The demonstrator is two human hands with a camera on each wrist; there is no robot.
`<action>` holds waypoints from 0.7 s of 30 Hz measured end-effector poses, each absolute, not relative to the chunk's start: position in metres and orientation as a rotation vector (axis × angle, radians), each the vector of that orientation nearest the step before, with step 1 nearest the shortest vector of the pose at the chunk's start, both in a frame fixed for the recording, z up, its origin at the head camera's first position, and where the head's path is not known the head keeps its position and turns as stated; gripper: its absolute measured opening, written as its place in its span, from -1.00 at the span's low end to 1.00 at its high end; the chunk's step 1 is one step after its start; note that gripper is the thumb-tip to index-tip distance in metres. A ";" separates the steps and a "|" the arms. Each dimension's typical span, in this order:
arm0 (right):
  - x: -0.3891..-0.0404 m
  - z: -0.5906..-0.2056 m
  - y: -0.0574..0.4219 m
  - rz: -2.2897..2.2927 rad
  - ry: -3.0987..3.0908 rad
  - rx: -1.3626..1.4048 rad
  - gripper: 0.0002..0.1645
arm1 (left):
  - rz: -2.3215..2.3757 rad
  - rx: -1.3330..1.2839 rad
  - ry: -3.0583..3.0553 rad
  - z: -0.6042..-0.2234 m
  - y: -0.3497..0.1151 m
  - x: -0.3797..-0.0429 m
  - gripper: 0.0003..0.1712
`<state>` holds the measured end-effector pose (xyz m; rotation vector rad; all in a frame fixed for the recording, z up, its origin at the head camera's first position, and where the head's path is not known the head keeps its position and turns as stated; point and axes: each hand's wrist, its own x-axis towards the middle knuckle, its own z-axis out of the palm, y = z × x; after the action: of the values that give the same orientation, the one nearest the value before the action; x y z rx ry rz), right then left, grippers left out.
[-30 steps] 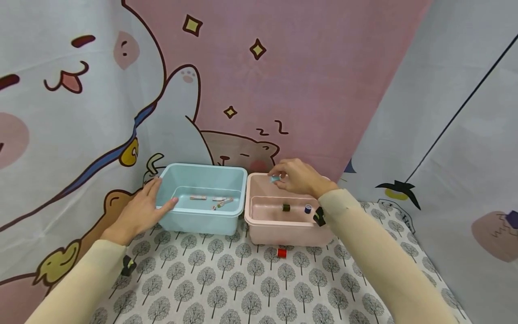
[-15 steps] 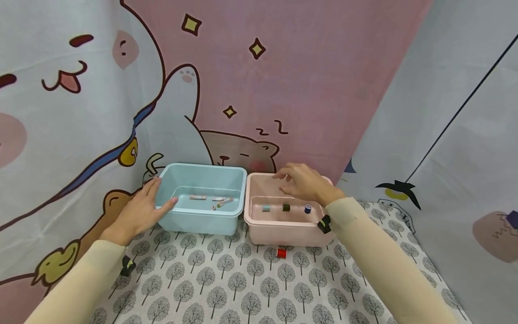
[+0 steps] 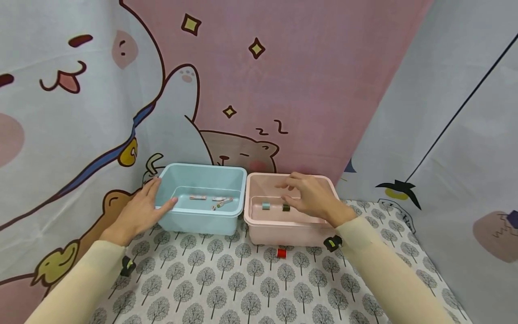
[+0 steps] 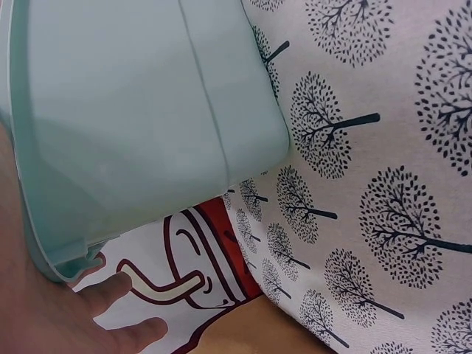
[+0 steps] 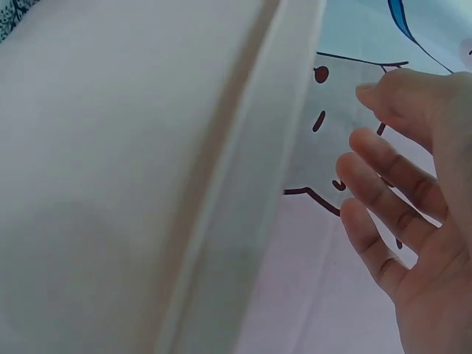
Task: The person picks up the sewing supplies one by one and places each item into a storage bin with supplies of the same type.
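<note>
In the head view my left hand rests at the left rim of the light blue bin, fingers extended. Its wrist view shows the same hand along that rim. My right hand, holding nothing, hovers over the pink bin with loosely bent fingers; the right wrist view shows that hand with its fingers apart. A light blue thread spool and a dark green thread spool lie inside the pink bin. On the cloth in front sits a red thread spool.
Several small whitish, stick-like pieces lie in the light blue bin; their kind is too small to tell. The two bins stand side by side on a tree-print cloth. A cartoon-printed curtain hangs close behind them.
My right hand has let go of the light blue spool, which now lies in the pink bin. The hand has moved right and toward me, hiding the dark blue spool. My left hand has stayed put.
</note>
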<state>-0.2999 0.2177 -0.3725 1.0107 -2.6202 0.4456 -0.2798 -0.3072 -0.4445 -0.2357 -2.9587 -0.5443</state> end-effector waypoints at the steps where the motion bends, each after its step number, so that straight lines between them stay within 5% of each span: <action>1: -0.298 -0.373 0.219 0.429 -2.593 1.012 -0.60 | -0.546 -0.234 -2.958 -0.445 -0.307 -0.280 0.31; 10: -0.290 -0.386 0.231 0.430 -2.231 1.162 -0.74 | -0.543 -0.237 -2.963 -0.445 -0.308 -0.280 0.32; 21: -0.265 -0.409 0.239 0.578 -2.181 1.195 -0.63 | -0.537 -0.239 -2.960 -0.445 -0.309 -0.280 0.31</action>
<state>-0.2652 0.2394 -0.4090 1.1955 -2.1806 0.5783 -0.2804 -0.3087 -0.4450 -0.2394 -2.9603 -0.5368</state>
